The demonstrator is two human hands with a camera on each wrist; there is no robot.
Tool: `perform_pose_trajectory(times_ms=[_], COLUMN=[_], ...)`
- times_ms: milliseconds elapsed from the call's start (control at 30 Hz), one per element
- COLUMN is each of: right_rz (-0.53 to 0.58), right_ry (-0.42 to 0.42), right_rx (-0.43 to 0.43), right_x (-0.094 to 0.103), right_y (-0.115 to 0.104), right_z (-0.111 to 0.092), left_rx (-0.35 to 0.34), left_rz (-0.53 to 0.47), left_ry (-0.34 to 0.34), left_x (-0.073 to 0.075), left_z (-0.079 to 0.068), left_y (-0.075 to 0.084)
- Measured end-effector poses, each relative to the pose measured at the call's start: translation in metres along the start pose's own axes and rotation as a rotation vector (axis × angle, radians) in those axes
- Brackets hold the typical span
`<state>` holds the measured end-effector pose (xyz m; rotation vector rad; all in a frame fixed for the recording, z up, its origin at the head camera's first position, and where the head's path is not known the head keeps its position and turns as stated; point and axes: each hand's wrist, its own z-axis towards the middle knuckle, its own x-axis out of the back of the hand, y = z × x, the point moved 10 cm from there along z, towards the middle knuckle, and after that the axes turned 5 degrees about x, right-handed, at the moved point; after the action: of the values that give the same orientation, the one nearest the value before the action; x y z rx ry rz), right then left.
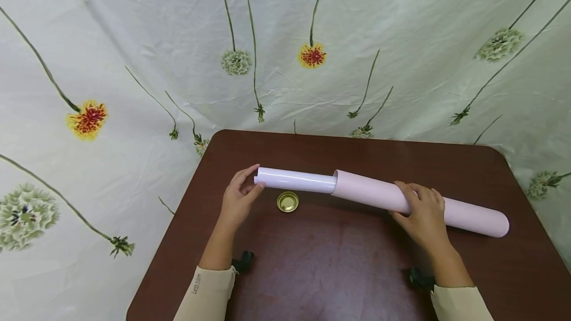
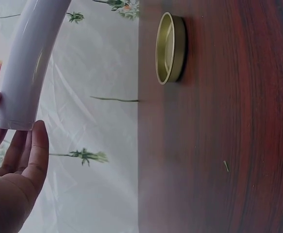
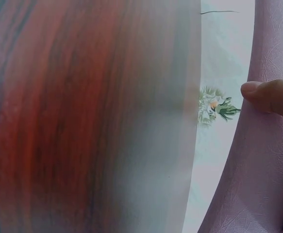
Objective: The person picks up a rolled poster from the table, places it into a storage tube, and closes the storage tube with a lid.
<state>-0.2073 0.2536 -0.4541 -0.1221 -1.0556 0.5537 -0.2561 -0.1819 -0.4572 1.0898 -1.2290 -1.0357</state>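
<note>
A long pale pink tube [image 1: 370,189] slants across the table, its open mouth facing left. From that mouth sticks out a glossy white-lilac roll [image 1: 296,181], perhaps a rolled sheet. My left hand [image 1: 238,197] pinches the roll's free left end between thumb and fingers; the left wrist view shows fingertips around the roll's end [image 2: 24,73]. Round the middle of the pink tube my right hand [image 1: 421,212] curls its fingers, and in the right wrist view the thumb [image 3: 267,97] presses on the tube's textured surface [image 3: 258,170]. How far the roll reaches inside is hidden.
A small round gold lid [image 1: 287,202] lies on the dark red-brown table [image 1: 321,256], just below the roll. Behind the table hangs a pale curtain [image 1: 276,88] printed with flowers. A tiny green scrap [image 2: 226,166] lies on the tabletop.
</note>
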Motion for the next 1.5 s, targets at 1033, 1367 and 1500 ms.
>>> perform_pose_trajectory(times_ms=[1033,1367,1500], right_rz=[0.011,0.014,0.015], right_ry=[-0.001,0.005,0.010], right_rx=[0.001,0.009,0.011], right_x=[-0.004,-0.005,-0.005], right_y=[-0.006,-0.006,-0.007], right_z=[-0.001,-0.002,-0.001], left_rx=[0.015,0.017,0.009], left_rz=[0.010,0.012,0.017], left_ry=[-0.050,-0.052,-0.050], left_x=[-0.016,-0.017,-0.017], left_z=[-0.015,-0.018,-0.018], left_y=[0.025,0.026,0.026])
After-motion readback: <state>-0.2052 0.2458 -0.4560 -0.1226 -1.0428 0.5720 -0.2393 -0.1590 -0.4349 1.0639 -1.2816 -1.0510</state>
